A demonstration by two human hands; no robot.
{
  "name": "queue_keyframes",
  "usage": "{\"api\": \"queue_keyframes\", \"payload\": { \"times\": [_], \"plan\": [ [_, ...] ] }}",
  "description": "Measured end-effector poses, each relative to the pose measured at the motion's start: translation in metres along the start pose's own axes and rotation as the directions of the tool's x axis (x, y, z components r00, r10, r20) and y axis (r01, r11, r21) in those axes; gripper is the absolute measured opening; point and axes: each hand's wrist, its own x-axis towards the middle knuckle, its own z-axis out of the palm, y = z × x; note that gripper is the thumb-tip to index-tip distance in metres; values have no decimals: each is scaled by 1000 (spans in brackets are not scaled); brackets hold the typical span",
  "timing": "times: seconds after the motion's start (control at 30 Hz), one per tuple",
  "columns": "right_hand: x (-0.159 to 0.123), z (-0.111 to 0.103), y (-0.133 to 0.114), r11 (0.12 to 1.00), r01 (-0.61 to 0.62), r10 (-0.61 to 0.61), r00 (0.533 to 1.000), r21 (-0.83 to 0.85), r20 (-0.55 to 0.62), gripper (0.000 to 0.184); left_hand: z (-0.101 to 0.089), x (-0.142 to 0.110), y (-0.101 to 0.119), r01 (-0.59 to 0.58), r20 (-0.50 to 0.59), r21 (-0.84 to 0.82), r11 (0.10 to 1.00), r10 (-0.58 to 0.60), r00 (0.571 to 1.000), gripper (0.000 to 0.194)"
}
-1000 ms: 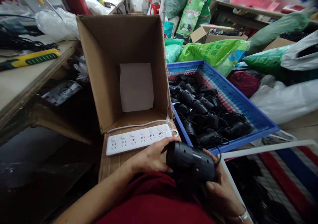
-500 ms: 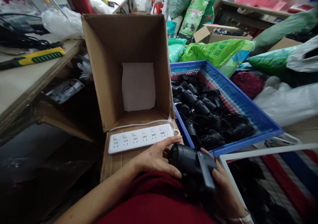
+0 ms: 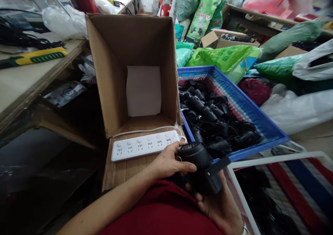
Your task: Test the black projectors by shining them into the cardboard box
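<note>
Both my hands hold a black plastic cylindrical device above my dark red shirt. A flat black strip sticks out from it to the right. My left hand wraps its fingers around the near end, and my right hand cups it from below. Just past my left fingers lies a white multi-socket power strip on a cardboard flap. Its cord runs along the open cardboard box, which has a white sheet inside. To the right, a blue tray holds a heap of similar black devices.
A wooden bench edge at left carries black cables and a yellow-green handled tool. A white-framed rack with striped fabric sits at lower right. Green sacks and white bags lie beyond the tray.
The black device has turned in my hands, its flat strip swinging from pointing down to pointing right. My right hand has dropped lower, and my left fingers have shifted around the device.
</note>
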Motion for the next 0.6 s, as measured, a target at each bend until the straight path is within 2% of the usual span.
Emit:
{"api": "queue_keyframes", "payload": {
  "times": [0.17, 0.37, 0.43, 0.6],
  "plan": [
    [0, 0, -1, 999, 18, -15, 999, 50, -48, 55, 1, -2, 3, -66, -48, 113, 991, 72, 996, 68],
    [4, -4, 3, 1000, 3, -2, 997, 21, -72, 54, 7, -4, 8, 51, -200, 270, 961, 4, 980, 61],
    [4, -1, 3, 1000, 12, -9, 995, 25, -103, 55, 7, -5, 9, 46, -197, 295, 954, 14, 980, 60],
    [0, 6, -2, 995, 97, -95, 985, 5, -143, 55, 4, -7, 12, -72, -92, 324, 943, 107, 990, 66]
  ]
}}
